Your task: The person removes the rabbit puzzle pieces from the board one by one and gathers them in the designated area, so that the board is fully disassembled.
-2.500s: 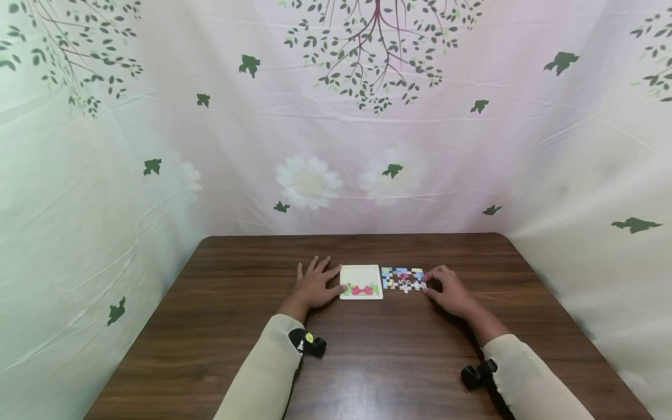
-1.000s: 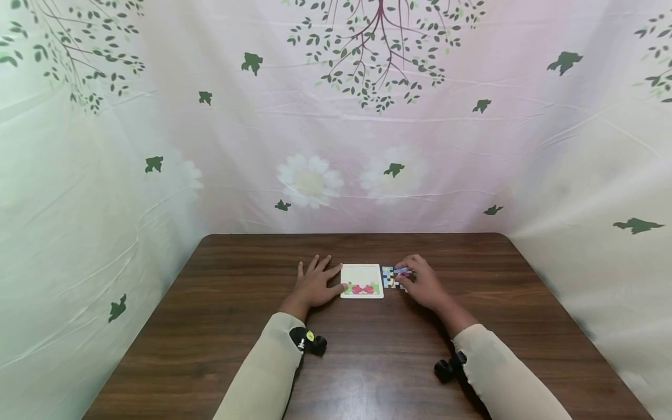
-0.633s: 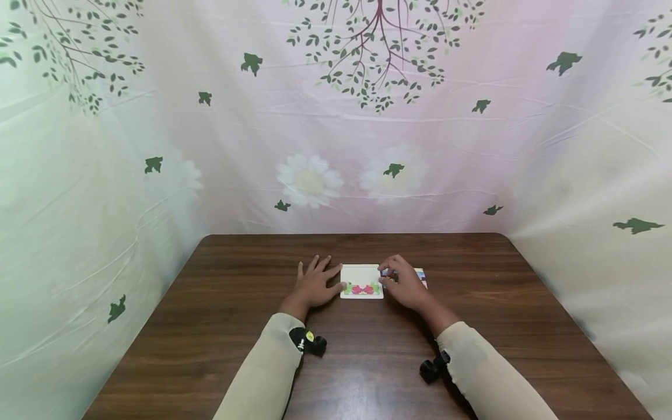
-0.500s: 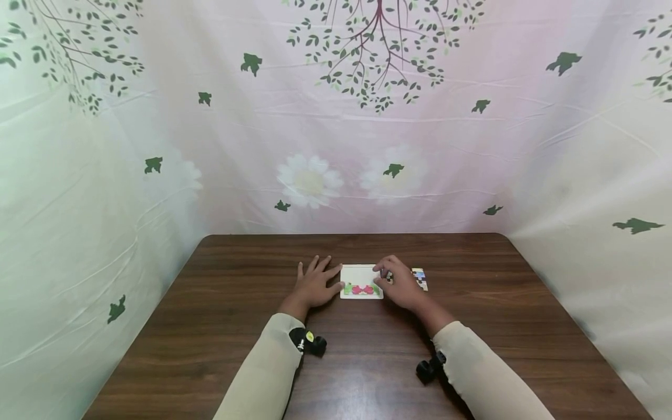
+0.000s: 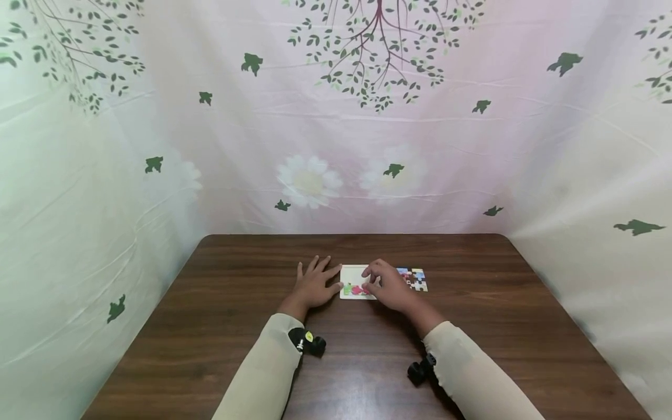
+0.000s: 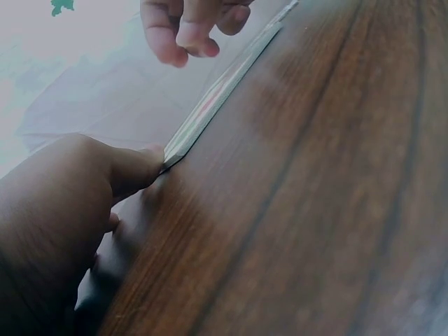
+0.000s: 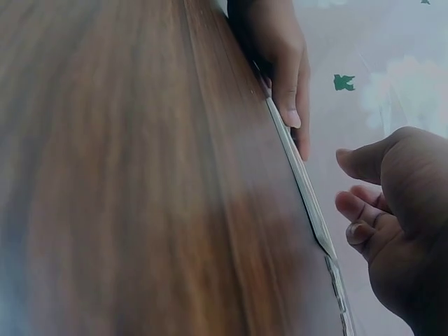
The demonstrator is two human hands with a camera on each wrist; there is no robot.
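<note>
A white puzzle tray (image 5: 353, 274) with printed red flowers along its near side lies flat on the table. My left hand (image 5: 314, 289) rests at its left edge with fingers spread; in the left wrist view the thumb (image 6: 136, 168) touches the tray's corner. Over the right part of the tray hovers my right hand (image 5: 389, 286), its fingers loosely bent. The right wrist view shows a gap between its thumb (image 7: 364, 162) and fingertips, with nothing visible in it. Right of the tray lie colourful jigsaw pieces (image 5: 418, 279), laid close together and partly hidden by the right hand.
The dark wooden table (image 5: 252, 350) reaches back to a printed cloth (image 5: 346, 140) hung around its back and sides. Each wrist carries a small black camera, one beside the left sleeve (image 5: 262, 361), one under the right sleeve (image 5: 472, 361).
My right hand has moved left from the right edge of the jigsaw pieces, across them, to above the tray, uncovering the pieces on the right. The left hand and tray have stayed in place.
</note>
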